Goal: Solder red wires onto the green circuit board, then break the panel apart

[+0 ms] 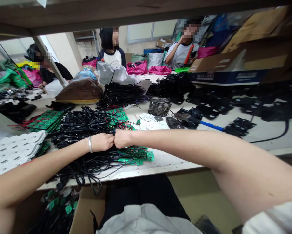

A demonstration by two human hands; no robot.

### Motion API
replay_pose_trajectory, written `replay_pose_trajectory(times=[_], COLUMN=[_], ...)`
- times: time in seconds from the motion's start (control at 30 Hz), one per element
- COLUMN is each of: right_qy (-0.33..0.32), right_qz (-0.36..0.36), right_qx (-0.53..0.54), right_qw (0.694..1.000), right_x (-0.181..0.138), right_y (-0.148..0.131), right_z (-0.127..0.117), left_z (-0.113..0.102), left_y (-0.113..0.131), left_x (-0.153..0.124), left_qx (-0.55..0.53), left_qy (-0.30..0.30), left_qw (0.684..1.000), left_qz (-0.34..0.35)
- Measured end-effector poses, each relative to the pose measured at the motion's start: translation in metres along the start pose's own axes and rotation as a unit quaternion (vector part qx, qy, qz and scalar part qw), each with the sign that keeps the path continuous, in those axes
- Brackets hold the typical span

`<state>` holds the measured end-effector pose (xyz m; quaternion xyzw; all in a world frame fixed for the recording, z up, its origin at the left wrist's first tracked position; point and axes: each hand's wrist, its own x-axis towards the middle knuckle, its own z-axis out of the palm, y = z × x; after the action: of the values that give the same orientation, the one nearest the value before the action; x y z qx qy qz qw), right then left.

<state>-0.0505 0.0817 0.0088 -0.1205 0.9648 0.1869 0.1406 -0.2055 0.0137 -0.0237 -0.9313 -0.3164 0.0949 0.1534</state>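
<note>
My left hand (pixel 103 142), with a silver bangle (pixel 90 144) at its wrist, is closed with its fingers pinched together. My right hand (pixel 123 138) is curled into a fist right against it. A small dark bit shows between the two hands, but what they grip is mostly hidden. Beneath and around them lies a heap of black power cords (pixel 80 122), some with plugs showing. Small green circuit boards (pixel 136 161) with thin red wires lie at the heap's right, just beyond my right hand.
White trays (pixel 11 151) are stacked at the left. A fan (pixel 160 107) and a blue-handled tool (pixel 211 125) lie to the right, before black parts (pixel 206 100). A shelf (pixel 136 14) hangs overhead. Below the edge stands a carton (pixel 87 208). Several people sit across the table.
</note>
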Motion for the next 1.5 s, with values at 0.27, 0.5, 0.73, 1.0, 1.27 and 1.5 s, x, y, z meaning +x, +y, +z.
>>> replay_pose_trajectory(times=[0.27,0.5,0.73,1.0,1.27,1.5], right_qy=[0.029,0.25,0.227,0.105,0.03,0.016], right_qz=[0.066,0.34,0.405,0.298,0.243,0.199], right_qx=[0.048,0.307,0.292,0.294,0.263,0.263], right_qw=[0.996,0.853,0.836,0.902,0.933,0.944], right_x=[-0.019,-0.061,-0.014,0.017,0.025,0.023], right_y=[-0.001,0.051,0.129,0.179,0.192,0.195], right_z=[0.006,0.04,0.064,0.067,0.053,0.059], left_z=[0.002,-0.042,-0.035,0.014,0.015,0.016], left_y=[0.003,-0.007,-0.124,-0.166,-0.171,-0.171], left_x=[-0.006,-0.008,0.049,0.049,0.044,0.048], left_qx=[-0.017,-0.155,-0.157,-0.226,-0.267,-0.284], left_qy=[0.022,0.124,-0.101,-0.19,-0.179,-0.179], left_qw=[0.999,0.962,0.866,0.85,0.845,0.849], left_qz=[-0.02,-0.188,-0.465,-0.436,-0.428,-0.408])
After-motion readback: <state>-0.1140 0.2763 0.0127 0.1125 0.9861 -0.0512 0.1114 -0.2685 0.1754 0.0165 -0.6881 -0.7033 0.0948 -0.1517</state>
